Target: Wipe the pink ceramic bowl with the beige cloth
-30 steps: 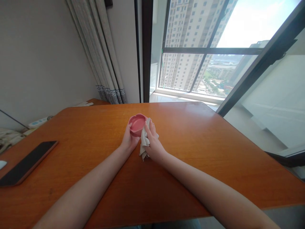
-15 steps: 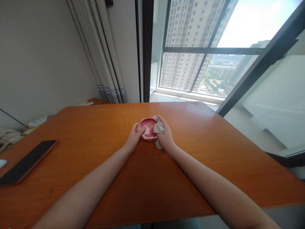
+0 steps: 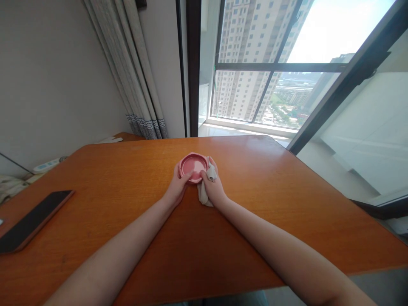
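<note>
A shallow pink dish (image 3: 195, 165), round inside with an angular rim, is held above the wooden table (image 3: 137, 170), its hollow facing me. My left hand (image 3: 177, 182) grips its left side, thumb over the near rim and fingers behind. On the other side my right hand (image 3: 214, 185) is closed around a pale grey cloth (image 3: 204, 195) and presses it to the dish's right edge. My right thumb rests on the rim. Part of the cloth hangs below the dish, and the fingers behind the dish are hidden.
A black pad with a brown edge (image 3: 36, 219) lies at the table's left. Past the left edge are a white power strip (image 3: 49, 165) and some fabric (image 3: 11, 187). A curtain (image 3: 140, 85) hangs behind the table, near a large window (image 3: 274, 67).
The dish now faces me with more of its rim showing. My right hand has shifted lower along its edge, thumb now on the rim, and the cloth hangs further down.
</note>
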### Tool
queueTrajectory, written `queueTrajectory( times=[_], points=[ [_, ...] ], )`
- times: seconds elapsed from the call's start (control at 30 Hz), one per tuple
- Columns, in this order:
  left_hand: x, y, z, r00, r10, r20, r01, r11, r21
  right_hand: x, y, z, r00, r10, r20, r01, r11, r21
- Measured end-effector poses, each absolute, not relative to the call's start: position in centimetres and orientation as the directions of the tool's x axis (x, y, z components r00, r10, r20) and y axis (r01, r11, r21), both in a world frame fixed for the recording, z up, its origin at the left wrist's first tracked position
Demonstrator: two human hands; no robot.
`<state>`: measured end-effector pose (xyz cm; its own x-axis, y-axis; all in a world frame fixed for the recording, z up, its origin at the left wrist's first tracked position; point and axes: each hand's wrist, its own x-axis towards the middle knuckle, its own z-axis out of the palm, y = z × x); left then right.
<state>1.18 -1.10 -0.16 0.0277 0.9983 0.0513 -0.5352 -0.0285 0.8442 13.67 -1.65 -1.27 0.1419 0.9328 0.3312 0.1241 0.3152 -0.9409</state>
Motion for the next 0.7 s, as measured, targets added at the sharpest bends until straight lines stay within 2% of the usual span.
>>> queueTrajectory(
  times=[0.1, 0.2, 0.3, 0.43, 0.53, 0.63, 0.7],
  points=[
    [1.2, -1.2, -0.3, 0.068, 0.998, 0.019, -0.486, 0.016, 0.874, 14.9, -1.5, -0.1, 0.084, 0.884, 0.459, 0.216, 0.434, -0.875],
    [1.3, -1.0, -0.6, 0.012, 1.0, 0.029, -0.451, -0.021, 0.892, 15.7, -1.3, 0.7, -0.02, 0.854, 0.52, 0.273, 0.505, -0.819],
    [1.2, -0.7, -0.9, -0.081, 0.996, -0.028, -0.526, -0.019, 0.85, 15.2, -1.5, 0.5, -0.04, 0.859, 0.51, 0.319, 0.495, -0.808],
    [1.0, -0.3, -0.8, -0.164, 0.977, -0.135, -0.658, -0.007, 0.753, 13.5, -2.3, -0.9, -0.163, 0.843, 0.513, 0.384, 0.533, -0.754],
    [1.1, -0.6, -0.4, -0.102, 0.98, -0.172, -0.692, 0.054, 0.72, 12.8, -2.4, -1.6, -0.108, 0.853, 0.511, 0.377, 0.511, -0.772],
    [1.6, -1.2, 0.0, 0.002, 0.993, -0.115, -0.667, 0.087, 0.74, 13.5, -1.9, -1.0, -0.003, 0.845, 0.534, 0.338, 0.504, -0.795],
    [1.9, -1.6, 0.2, 0.057, 0.995, -0.083, -0.622, 0.101, 0.776, 14.6, -1.5, -0.1, 0.009, 0.83, 0.557, 0.322, 0.525, -0.788]
  ],
)
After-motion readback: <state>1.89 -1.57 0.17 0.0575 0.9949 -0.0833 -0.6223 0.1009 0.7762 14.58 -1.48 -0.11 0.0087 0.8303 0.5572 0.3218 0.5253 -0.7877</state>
